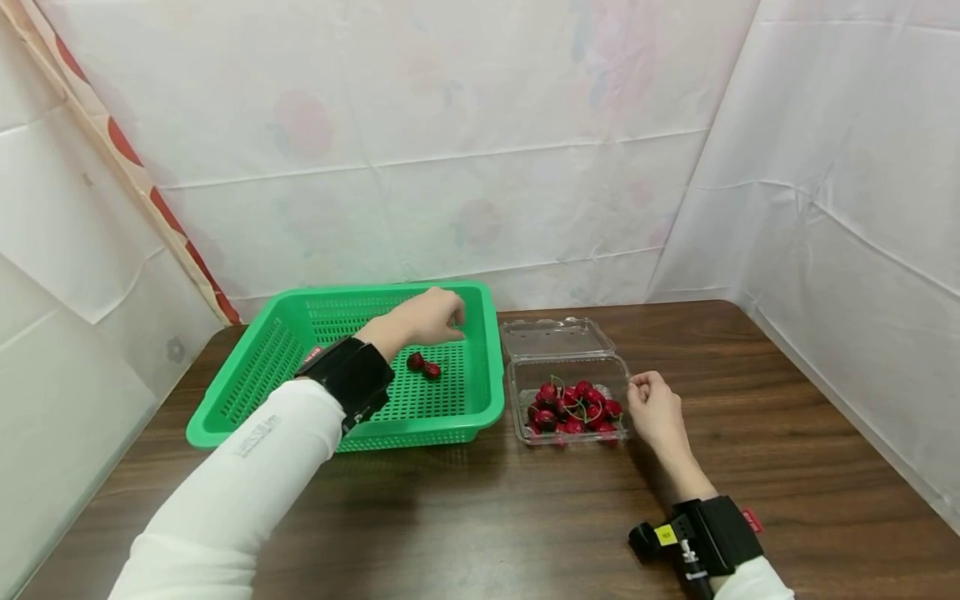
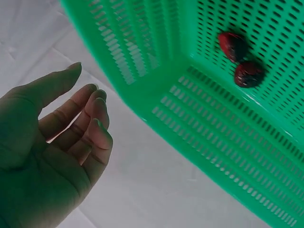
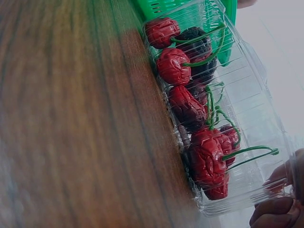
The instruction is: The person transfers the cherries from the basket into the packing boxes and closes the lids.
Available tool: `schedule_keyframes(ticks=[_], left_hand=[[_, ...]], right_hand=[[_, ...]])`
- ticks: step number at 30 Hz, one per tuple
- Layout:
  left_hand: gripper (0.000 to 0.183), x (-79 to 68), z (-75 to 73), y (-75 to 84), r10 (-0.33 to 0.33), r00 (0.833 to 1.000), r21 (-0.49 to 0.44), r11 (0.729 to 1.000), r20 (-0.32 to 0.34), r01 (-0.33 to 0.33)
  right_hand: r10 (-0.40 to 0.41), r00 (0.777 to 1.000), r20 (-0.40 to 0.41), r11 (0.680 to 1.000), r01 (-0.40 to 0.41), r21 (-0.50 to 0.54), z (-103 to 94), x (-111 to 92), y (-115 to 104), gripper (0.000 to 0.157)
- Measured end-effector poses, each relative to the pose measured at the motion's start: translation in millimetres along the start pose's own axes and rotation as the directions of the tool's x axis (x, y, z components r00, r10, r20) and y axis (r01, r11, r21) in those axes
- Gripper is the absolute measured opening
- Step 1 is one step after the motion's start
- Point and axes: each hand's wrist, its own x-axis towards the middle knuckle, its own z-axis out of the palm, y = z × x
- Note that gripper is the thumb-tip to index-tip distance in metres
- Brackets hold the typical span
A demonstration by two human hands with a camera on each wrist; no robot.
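Note:
My left hand [image 1: 426,317] is over the back right part of a green plastic basket [image 1: 491,367]. In the left wrist view its fingers [image 2: 71,118] bend loosely, thumb apart from them, holding nothing. Two dark red cherries [image 1: 423,367] lie on the basket floor, close together. To the right, a clear plastic clamshell box [image 1: 525,371] stands with its lid folded back. Wrinkled red cherries [image 1: 573,408], several with green stems, fill its front part. My right hand [image 1: 656,408] pinches the box's right rim between thumb and fingers, partly cut off in the right wrist view.
Everything stands on a dark brown wooden table [image 1: 495,517]. A white sheet [image 1: 480,150] hangs behind it, with more sheeting at both sides. The basket's right wall is close to the box's left side, and the open lid [image 1: 555,337] lies toward the back.

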Motion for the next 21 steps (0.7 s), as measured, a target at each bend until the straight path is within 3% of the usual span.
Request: schedule_keyframes(ticks=[10, 21], left_hand=[[0.033, 7.3, 2.0, -26.6, -0.101, 0.995, -0.011, 0.995, 0.012, 0.102], [0.040, 14.0, 16.1, -46.3, -0.247, 0.969, 0.011, 0.969, 0.006, 0.247]], right_hand=[[-0.001, 1.000, 0.002, 1.000, 0.001, -0.004, -0.7, -1, 1, 0.017], [-0.008, 1.000, -0.004, 1.000, 0.008, -0.002, -1.4, -3, 1, 0.017]])
